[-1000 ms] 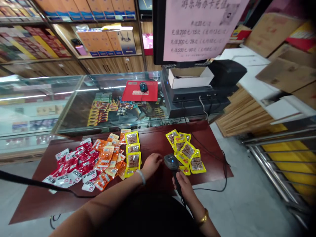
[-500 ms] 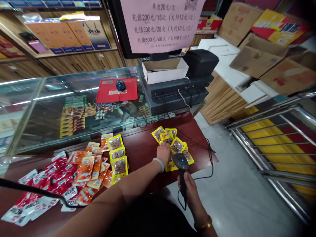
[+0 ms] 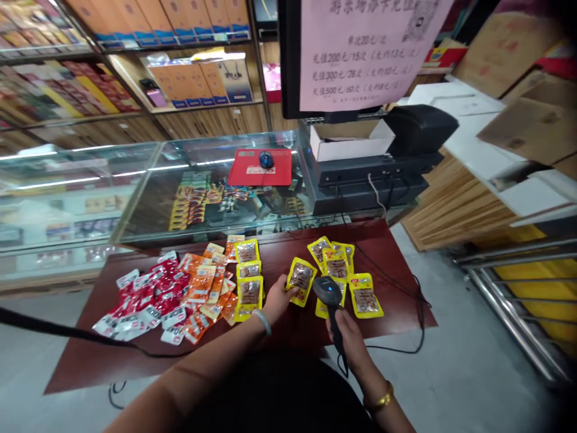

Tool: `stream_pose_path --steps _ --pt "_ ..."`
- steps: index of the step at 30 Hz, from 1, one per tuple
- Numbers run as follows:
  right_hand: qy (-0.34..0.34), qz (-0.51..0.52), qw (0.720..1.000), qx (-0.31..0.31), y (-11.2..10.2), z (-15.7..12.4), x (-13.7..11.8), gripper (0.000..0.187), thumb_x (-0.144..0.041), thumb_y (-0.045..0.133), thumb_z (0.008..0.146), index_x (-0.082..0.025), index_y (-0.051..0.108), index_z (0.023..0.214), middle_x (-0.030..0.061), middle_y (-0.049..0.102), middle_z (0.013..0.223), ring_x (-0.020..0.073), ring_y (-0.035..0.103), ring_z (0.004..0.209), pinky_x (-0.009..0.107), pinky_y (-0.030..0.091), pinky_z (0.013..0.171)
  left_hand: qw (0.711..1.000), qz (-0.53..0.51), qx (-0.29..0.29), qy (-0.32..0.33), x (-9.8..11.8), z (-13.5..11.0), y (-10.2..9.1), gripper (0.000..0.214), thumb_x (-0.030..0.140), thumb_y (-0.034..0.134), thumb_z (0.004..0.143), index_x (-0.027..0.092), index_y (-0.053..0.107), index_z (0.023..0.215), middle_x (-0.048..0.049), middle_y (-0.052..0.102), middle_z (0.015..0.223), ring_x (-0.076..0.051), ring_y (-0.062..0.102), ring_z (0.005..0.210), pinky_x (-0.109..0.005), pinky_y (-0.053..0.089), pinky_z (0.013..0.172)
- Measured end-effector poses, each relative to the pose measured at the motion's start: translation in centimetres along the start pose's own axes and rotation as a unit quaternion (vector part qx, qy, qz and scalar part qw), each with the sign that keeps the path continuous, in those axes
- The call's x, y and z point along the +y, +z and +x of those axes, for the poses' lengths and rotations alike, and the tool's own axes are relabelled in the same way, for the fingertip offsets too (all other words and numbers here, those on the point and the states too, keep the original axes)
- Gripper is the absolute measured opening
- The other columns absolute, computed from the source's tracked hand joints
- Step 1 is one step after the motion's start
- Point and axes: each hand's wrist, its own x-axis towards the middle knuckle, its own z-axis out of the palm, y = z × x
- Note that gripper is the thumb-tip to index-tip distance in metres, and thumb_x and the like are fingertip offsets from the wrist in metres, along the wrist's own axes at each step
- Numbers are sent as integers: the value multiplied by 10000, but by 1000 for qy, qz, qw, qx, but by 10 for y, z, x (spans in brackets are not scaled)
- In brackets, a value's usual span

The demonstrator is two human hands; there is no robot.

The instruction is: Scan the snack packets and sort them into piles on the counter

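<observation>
My left hand (image 3: 278, 300) grips the lower left edge of a yellow snack packet (image 3: 301, 281) with a clear window, raised near the middle of the table. In my right hand (image 3: 349, 337) is a black barcode scanner (image 3: 328, 291), its head beside that packet and a small blue light showing on top. Several more yellow packets (image 3: 366, 297) lie loosely to the right and behind the scanner. On the left, a short overlapping row of yellow packets (image 3: 249, 291) lies beside orange packets (image 3: 201, 282). Red and white packets (image 3: 153, 291) are heaped farther left.
The dark red table (image 3: 85, 355) adjoins a glass display counter (image 3: 148, 210). On it are a red mouse pad (image 3: 243, 168), a mouse (image 3: 265, 159) and a black cash drawer unit (image 3: 333, 174). A black cable (image 3: 421, 325) hangs over the right edge. Metal railings (image 3: 509, 319) stand at right.
My left hand has moved left from the right-hand pile, now with a yellow packet in it. The scanner stays in my right hand. The view has shifted left.
</observation>
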Motion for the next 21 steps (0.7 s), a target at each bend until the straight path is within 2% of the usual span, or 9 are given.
stream_pose_path --steps 5,9,12,15,19,21 --pt "8 -28 996 -89 34 7 -5 515 -713 649 681 -211 545 735 -41 514 551 104 420 441 233 327 428 998 4 60 -36 -21 -26 -29 214 339 628 774 194 532 899 0 630 823 -153 595 768 -268 477 735" --pt "-4 -76 989 -129 51 9 -5 509 -721 600 721 -215 544 696 -33 517 539 113 431 444 243 343 432 992 -33 103 -62 -31 -36 -45 263 337 633 761 186 541 955 -31 654 909 -169 614 831 -288 490 778" --pt "-4 -100 984 -150 60 12 -6 513 -726 587 727 -219 531 666 -28 520 534 120 441 452 246 345 440 984 -57 150 -76 -38 -37 -63 297 356 617 765 183 523 987 -47 655 965 -174 622 862 -293 494 771" --pt "3 -104 981 -162 66 16 -5 514 -731 604 705 -224 530 677 -30 529 552 121 442 451 248 340 443 974 -46 200 -99 -42 -35 -87 279 390 588 785 184 504 953 -45 650 907 -175 626 807 -297 491 736" --pt "10 -102 978 -180 70 22 -2 487 -698 604 737 -215 544 721 -35 527 566 112 439 457 239 336 454 963 7 242 -119 -43 -29 -114 283 404 573 801 177 505 956 -62 640 892 -193 621 807 -318 478 749" --pt "10 -102 976 -191 71 24 0 472 -679 597 761 -210 546 739 -39 521 570 106 436 461 233 337 458 957 56 241 -149 -43 -27 -123 319 419 569 806 167 508 992 -82 641 912 -209 620 820 -333 468 763"
